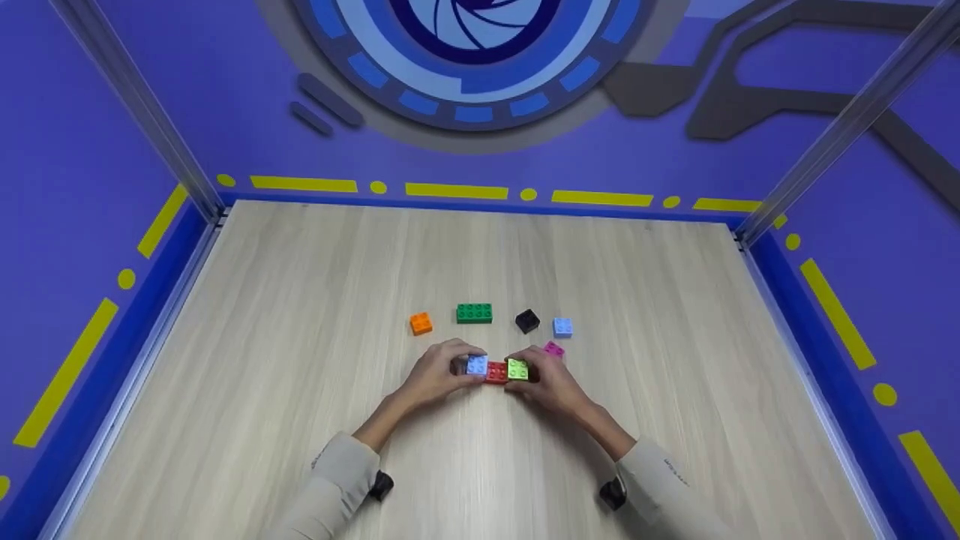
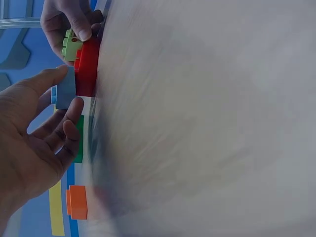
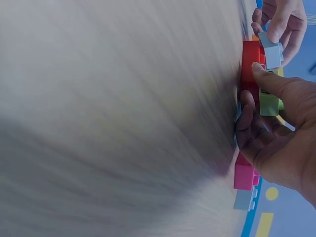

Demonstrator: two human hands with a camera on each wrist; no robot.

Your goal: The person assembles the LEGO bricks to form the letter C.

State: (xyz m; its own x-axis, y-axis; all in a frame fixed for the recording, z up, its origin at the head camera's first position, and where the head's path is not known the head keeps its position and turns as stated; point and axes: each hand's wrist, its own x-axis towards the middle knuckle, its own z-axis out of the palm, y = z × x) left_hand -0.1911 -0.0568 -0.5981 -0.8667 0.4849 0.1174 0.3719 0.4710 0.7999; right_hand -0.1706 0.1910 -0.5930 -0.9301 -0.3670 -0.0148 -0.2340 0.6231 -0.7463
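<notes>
A red brick (image 1: 496, 372) lies on the table between my two hands. My left hand (image 1: 442, 373) pinches a light blue brick (image 1: 477, 365) between thumb and fingers at the red brick's left end. In the right wrist view this light blue brick (image 3: 271, 51) looks slightly tilted against the red brick's studs. A lime green brick (image 1: 517, 369) sits on top of the red brick's right end. My right hand (image 1: 553, 381) grips the lime green brick, its thumb reaching the red brick (image 3: 251, 61) in the right wrist view.
Beyond my hands lie an orange brick (image 1: 421, 323), a green brick (image 1: 474, 313), a black brick (image 1: 527, 321) and another light blue brick (image 1: 562, 328). A pink brick (image 1: 553, 349) lies right beside my right hand's fingers. Blue panels (image 1: 480, 161) wall the table's back and sides.
</notes>
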